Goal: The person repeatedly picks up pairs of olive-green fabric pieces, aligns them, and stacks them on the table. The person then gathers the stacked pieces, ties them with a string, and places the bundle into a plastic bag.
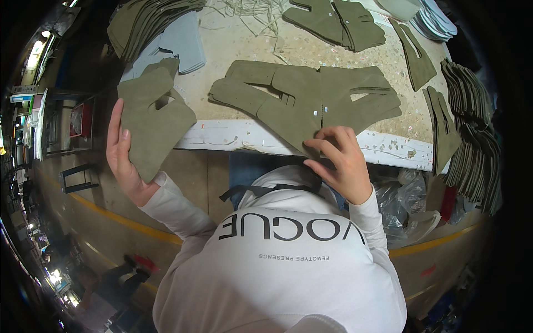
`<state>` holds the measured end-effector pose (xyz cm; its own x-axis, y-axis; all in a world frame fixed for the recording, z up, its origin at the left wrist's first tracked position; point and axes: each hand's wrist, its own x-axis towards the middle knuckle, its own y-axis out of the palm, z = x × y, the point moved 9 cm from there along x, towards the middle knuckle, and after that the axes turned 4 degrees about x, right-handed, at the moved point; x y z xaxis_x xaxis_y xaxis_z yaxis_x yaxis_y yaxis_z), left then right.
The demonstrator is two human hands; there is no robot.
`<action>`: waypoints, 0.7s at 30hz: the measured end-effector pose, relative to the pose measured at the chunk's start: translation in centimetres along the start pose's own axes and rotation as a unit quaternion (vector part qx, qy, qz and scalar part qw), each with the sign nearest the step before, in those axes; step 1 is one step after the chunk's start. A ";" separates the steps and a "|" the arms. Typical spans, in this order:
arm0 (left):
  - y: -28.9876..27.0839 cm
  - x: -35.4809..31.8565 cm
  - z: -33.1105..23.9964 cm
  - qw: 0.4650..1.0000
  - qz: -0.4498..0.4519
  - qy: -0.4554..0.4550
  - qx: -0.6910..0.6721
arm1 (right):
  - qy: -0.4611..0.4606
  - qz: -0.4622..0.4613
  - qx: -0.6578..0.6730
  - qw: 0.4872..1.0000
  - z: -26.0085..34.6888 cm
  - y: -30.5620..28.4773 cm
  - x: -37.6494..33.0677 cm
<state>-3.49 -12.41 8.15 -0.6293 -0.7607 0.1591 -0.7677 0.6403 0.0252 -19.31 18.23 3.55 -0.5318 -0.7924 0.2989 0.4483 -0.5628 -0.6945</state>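
My left hand holds an olive-green cut piece of flat material by its left edge, raised at the table's left front corner. The piece has a notch and a small opening near its top. In front of me, two more olive cut pieces, a left one and a right one, lie side by side with a narrow seam between them. Each carries a tiny white sticker. My right hand is at the left piece's lower corner by the table edge, an index fingertip on it, thumb apart below.
A pale worktable has a white front edge. Olive pieces are stacked at the far left, far middle and right edge. Grey-blue sheets and thin cut strips lie at the back. Plastic bags sit below right.
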 end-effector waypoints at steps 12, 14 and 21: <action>-0.8 0.0 -0.5 0.999 -0.031 0.015 -0.015 | 0.249 -0.137 0.406 0.868 -4.6 1.5 -2.3; -1.3 -0.1 -0.8 0.999 -0.036 0.020 -0.029 | 0.299 -0.153 0.490 0.804 -5.8 1.9 -2.1; -2.7 -0.7 -2.2 0.998 -0.041 0.031 0.036 | 0.170 -0.116 0.271 0.940 -4.5 -0.1 3.1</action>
<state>-0.71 -13.43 10.14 -0.5565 -0.8010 0.2207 -0.8247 0.5648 -0.0293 -24.28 16.89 1.60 -0.8181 -0.5641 0.1113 0.5431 -0.8217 -0.1729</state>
